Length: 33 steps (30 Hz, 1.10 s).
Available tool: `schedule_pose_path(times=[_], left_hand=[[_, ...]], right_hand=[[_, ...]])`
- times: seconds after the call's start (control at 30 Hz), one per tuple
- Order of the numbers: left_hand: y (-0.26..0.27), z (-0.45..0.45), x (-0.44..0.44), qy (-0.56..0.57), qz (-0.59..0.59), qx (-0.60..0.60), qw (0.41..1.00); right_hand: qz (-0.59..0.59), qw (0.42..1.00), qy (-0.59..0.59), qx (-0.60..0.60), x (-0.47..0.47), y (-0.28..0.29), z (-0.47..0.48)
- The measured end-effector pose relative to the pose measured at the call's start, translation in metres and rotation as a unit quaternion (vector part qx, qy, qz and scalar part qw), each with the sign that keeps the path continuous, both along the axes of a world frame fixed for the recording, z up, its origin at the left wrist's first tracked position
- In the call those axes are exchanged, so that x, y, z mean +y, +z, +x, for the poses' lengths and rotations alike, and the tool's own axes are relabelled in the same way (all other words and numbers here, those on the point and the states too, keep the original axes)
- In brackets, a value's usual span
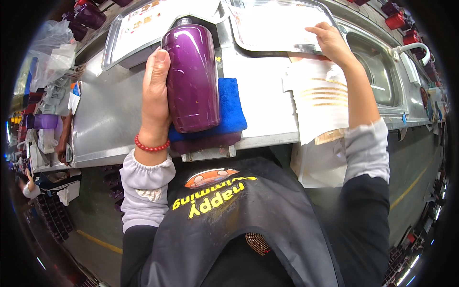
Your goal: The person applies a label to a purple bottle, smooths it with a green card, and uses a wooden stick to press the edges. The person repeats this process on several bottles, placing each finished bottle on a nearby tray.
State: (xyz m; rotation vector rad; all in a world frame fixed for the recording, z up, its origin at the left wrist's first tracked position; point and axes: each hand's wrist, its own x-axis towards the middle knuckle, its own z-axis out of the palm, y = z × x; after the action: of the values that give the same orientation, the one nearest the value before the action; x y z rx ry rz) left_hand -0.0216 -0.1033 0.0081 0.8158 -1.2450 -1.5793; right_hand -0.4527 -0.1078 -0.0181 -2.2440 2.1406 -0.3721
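Observation:
A glossy purple bottle with a narrow clear neck stands nearly upright before me. My left hand grips it along its left side, the thumb lying up the wall. Under and beside the bottle are a folded blue cloth and a dark purple cloth at the bench edge. My right hand reaches over a metal tray lined with white sheets, index finger stretched out to the left. Glare on the sheets hides whether its fingertips hold anything.
At the left is another metal tray with printed sheets. White strips with gold bands hang over the bench edge under my right forearm. A sink with a white faucet lies to the right. Red and purple bottles line the back.

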Motion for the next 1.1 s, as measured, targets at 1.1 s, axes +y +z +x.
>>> schedule_pose_path(times=[1.1], left_hand=[[-0.006, 0.025, 0.033, 0.071, -0.218, -0.191, 0.955]], right_hand=[[0.000, 0.950, -0.098, -0.298, -0.079, 0.029, -0.061]])
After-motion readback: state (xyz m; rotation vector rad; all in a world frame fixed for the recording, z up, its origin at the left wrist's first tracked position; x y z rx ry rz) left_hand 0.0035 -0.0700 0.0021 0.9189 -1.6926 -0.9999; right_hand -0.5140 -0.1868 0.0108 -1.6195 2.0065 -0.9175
